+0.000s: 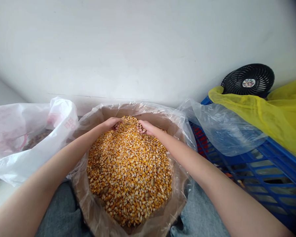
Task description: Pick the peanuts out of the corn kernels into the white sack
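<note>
A wide heap of yellow and whitish corn kernels (130, 168) fills a container lined with clear plastic. At the far side of the heap, my left hand (111, 124) is closed around small reddish-brown, nut-like pieces, partly hidden by the fingers. Just across from it, my right hand (146, 127) curls around several brown nut-like pieces (141, 129), low over the kernels. A gap with corn showing lies between the two hands. A few larger greenish-brown oval pieces (152, 182) are scattered among the kernels.
To the left stands an open white plastic bag (39, 153) with brown contents. On the right is a blue plastic crate (256, 164), draped with clear plastic (227, 128) and yellow mesh (261, 108). A black fan (259, 75) rests at the crate's back, against the white wall (128, 49).
</note>
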Demonstrator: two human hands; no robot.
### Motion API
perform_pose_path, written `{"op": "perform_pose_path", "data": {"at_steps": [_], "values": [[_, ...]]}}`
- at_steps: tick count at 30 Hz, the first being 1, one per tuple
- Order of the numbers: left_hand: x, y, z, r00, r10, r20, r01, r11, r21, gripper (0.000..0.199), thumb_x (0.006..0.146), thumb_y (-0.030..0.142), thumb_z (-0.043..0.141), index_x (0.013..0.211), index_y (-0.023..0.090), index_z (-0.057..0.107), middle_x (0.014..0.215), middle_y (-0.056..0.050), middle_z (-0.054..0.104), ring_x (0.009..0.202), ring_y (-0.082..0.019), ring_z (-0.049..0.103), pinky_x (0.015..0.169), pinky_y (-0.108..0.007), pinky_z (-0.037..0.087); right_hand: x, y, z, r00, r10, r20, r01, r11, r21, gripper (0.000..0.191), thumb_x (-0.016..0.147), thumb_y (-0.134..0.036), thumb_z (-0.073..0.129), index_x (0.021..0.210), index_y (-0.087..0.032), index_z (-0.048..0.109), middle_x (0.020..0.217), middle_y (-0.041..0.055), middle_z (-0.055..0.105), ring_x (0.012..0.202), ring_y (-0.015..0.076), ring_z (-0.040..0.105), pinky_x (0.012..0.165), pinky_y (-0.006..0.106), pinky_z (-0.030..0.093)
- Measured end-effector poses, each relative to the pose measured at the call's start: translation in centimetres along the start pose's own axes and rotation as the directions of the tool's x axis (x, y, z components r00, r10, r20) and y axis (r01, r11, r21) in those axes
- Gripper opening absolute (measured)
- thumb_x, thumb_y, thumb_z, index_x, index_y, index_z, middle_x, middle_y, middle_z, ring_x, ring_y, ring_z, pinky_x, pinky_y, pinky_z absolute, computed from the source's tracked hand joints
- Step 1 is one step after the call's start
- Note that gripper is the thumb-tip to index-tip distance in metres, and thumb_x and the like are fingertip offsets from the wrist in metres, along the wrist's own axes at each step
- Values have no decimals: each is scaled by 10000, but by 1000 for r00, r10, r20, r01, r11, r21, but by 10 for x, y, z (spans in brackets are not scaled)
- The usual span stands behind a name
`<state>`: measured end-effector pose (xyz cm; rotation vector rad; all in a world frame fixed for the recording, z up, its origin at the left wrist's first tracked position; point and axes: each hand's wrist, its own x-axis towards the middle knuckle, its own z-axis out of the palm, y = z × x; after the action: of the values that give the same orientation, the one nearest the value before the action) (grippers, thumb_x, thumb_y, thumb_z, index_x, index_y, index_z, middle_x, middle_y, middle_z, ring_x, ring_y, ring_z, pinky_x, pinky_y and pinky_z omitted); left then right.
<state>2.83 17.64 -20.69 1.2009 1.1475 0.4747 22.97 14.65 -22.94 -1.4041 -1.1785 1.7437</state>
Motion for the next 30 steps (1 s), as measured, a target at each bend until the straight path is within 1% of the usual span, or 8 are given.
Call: {"op": "perform_pose_path", "data": {"at_steps": [2,5,7,11,14,18,23,30], "values": [[2,-4,2,995,64,-79,-39,959,281,189,691,338,516,701,150,538,429,36,394,359,-78,377,357,-191,327,0,1,0,998,-14,-66,13,1000,-26,137,757,-212,364,630,-161,370,505,-17,390,386,50,331,345,157,257],[4,-6,5,967,209,-149,-39,695,718,276,741,366,425,866,172,577,456,15,453,399,-115,461,422,-221,390,3,4,-1,986,-31,-163,16,996,-93,86,760,-189,364,679,-165,377,514,-33,378,380,48,323,341,155,222],[5,-5,7,950,265,-168,-15,574,819,296,737,367,423,900,179,582,517,-18,521,489,-158,531,499,-254,422,7,5,-2,973,-57,-225,22,988,-154,69,771,-191,355,719,-169,396,520,-41,368,375,48,312,343,159,212],[7,-5,12,922,353,-162,14,387,922,342,745,365,393,979,176,556,777,-115,613,760,-275,579,651,-362,431,14,8,-4,929,-131,-346,18,950,-312,156,824,-251,286,760,-169,403,541,-36,370,383,57,315,368,176,253],[12,-8,17,926,366,-96,0,255,967,393,761,352,363,1093,181,485,874,-144,615,821,-303,573,680,-406,424,20,9,-6,902,-194,-385,-8,886,-464,211,832,-336,299,769,-169,410,575,-13,427,438,81,389,427,199,322],[20,-12,25,934,357,-4,-44,127,991,389,781,344,333,1135,218,433,951,-125,605,849,-281,573,697,-395,426,27,10,-6,901,-282,-329,-16,738,-675,142,764,-311,461,783,-171,464,710,41,546,677,156,516,613,247,382],[26,-11,32,935,345,79,-64,-53,996,338,815,333,269,1070,218,458,933,-107,606,818,-255,587,663,-357,436,35,10,-2,934,-283,-219,-42,522,-852,220,743,-274,494,931,-161,487,920,135,588,863,255,539,736,334,365],[17,-8,31,940,337,53,-42,-41,998,344,817,366,289,1088,217,440,958,-105,600,838,-244,583,683,-342,427,29,7,-4,939,-285,-195,-32,492,-870,221,757,-303,484,931,-167,487,915,127,590,858,239,543,720,304,368]]}}
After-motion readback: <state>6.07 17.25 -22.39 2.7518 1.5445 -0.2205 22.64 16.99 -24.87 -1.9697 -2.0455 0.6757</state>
